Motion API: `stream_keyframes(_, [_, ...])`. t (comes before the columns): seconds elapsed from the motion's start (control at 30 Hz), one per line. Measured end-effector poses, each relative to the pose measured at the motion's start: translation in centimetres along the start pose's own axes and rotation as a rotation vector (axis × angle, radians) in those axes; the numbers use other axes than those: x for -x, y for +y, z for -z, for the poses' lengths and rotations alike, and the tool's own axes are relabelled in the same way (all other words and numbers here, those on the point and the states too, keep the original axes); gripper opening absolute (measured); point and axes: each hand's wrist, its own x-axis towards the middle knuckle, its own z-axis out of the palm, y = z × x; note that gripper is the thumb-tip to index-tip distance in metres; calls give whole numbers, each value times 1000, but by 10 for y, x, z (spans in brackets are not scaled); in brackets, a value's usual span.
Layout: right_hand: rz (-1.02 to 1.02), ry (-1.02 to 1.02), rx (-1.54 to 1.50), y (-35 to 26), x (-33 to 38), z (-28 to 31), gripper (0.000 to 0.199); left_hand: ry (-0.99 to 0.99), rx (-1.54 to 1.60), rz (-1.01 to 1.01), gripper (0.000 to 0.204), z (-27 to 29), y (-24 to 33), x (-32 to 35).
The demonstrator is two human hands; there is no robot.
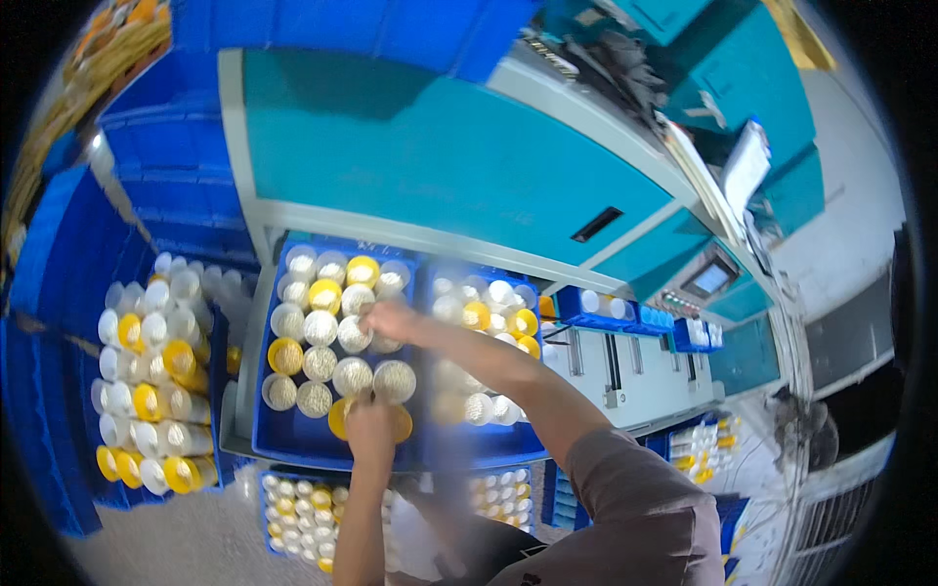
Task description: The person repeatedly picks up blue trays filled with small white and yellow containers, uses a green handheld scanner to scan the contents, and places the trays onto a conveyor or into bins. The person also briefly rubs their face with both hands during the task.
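A blue tray point(308, 444) holds several upright round tubes with white or yellow rims and pale, speckled insides. At the tray's near edge, my left hand point(371, 425) is closed on a cluster of these tubes. Two white-rimmed tubes point(394, 381) stick out past its fingers, higher than the rest, and a yellow tube point(339, 418) shows beside it. My right hand point(389, 320) reaches across to the tray's right side. Its fingers bend down around a white tube point(354, 334); their tips are partly hidden among the tubes.
A second blue tray point(498, 449) of tubes adjoins on the right, partly blurred. More tubes lie stacked on their sides in a blue bin point(59, 391) at left. Lower down stands another filled tray point(303, 513). A teal machine point(440, 166) with a screen point(711, 279) rises behind.
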Motion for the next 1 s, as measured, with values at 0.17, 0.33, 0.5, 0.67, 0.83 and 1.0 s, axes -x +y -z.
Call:
stream_keyframes(0.17, [-105,-80,-37,-52,19,48,21,14,248,26,38,101,38,77])
stream_keyframes(0.33, [38,-1,-105,-154,81,119,26,-27,242,178,38,155,41,211])
stream_keyframes(0.5, [33,-118,-375,-301,125,128,42,-121,242,538,34,134,-10,400])
stream_keyframes(0.67, [53,-437,-569,-411,109,-3,36,-295,-23,898,31,67,-118,566])
stream_keyframes(0.83, [198,-339,-484,-477,64,-216,21,-180,-161,866,33,-9,-259,642])
stream_keyframes(1.0, [134,-347,-383,-516,5,-403,26,-141,-139,629,33,-86,-379,651])
